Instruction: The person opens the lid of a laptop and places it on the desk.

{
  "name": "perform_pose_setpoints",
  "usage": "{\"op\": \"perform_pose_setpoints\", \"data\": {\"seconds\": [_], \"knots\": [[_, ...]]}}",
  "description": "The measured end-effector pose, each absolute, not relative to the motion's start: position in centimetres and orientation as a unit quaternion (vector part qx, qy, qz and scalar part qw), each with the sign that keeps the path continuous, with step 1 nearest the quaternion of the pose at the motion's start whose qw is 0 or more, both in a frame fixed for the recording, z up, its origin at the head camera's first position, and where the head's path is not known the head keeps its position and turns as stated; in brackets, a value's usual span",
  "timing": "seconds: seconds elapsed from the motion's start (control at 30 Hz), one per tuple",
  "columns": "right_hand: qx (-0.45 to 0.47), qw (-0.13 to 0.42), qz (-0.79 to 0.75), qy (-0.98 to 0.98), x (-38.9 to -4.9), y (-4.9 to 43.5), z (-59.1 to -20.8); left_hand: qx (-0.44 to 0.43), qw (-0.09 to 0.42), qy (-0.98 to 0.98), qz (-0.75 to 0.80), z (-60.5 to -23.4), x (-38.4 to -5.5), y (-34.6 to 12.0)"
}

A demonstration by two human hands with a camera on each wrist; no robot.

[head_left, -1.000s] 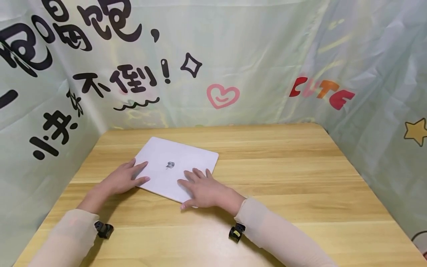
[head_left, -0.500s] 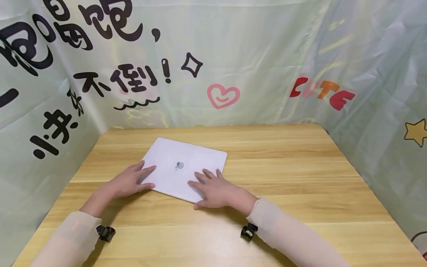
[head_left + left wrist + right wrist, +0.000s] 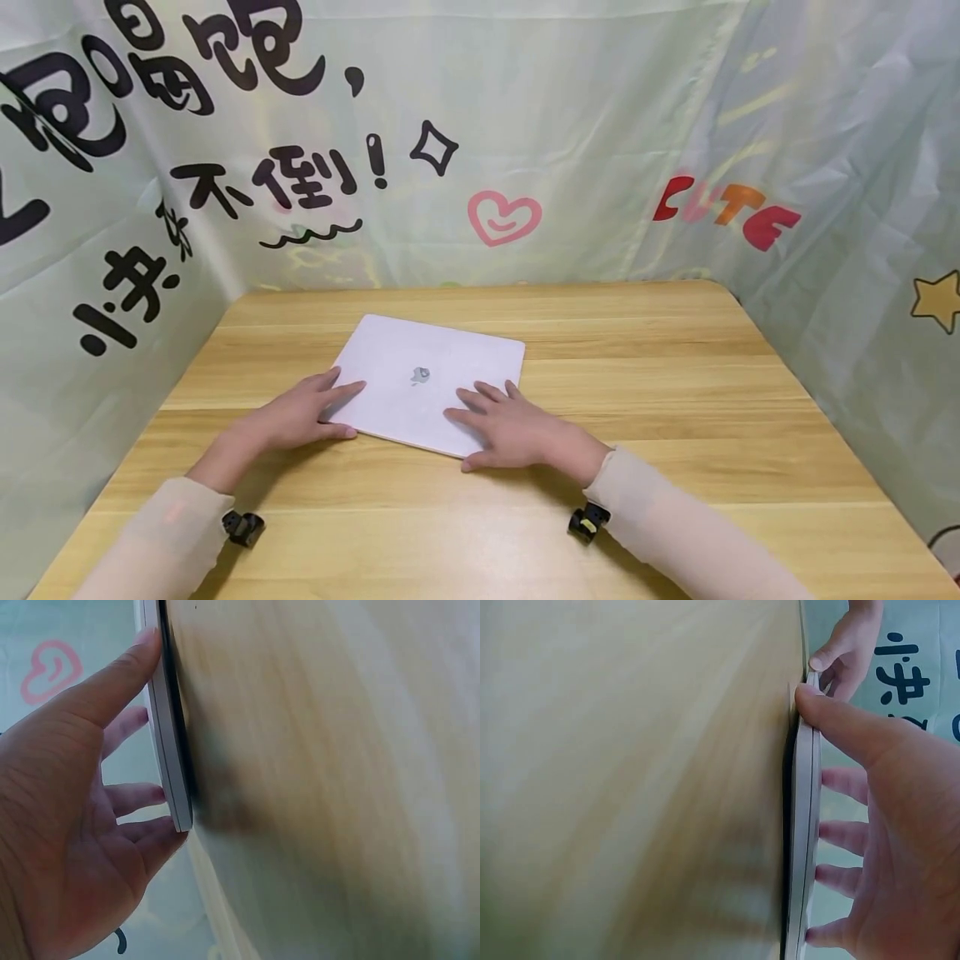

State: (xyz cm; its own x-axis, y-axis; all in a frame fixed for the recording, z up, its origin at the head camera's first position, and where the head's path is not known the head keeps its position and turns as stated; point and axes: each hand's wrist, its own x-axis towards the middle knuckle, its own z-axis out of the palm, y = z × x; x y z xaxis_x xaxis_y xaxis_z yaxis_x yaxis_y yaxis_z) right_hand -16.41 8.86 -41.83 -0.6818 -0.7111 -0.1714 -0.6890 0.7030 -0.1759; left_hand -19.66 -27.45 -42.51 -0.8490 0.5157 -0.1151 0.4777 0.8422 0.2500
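Observation:
A closed silver laptop (image 3: 405,350) with an apple logo on its lid lies slightly turned on the wooden table. At its left end is my left hand (image 3: 296,412), with fingertips on the lid and left edge and the thumb (image 3: 142,656) against the front edge. My right hand (image 3: 510,429) rests on the lid's right part, its fingers spread. In the right wrist view, the right thumb (image 3: 836,712) touches the front edge while the other fingertips meet the lid. The laptop's underside is hidden.
Around the laptop stretches the wooden tabletop (image 3: 675,392). Printed fabric (image 3: 570,108) hangs along the back and both sides. A small black camera sits at each wrist, the left camera (image 3: 243,527) and the right camera (image 3: 588,522).
The laptop has slid to the right across the table and turned slightly. Both hands have moved right with it, keeping contact.

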Motion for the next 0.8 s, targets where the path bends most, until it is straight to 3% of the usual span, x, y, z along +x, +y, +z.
{"op": "perform_pose_setpoints", "data": {"seconds": [0.8], "knots": [[-0.438, 0.101, -0.085, 0.889, -17.1, 14.8, -42.0, 0.339, 0.087, 0.934, 0.077, -42.4, -17.9, -24.0]]}}
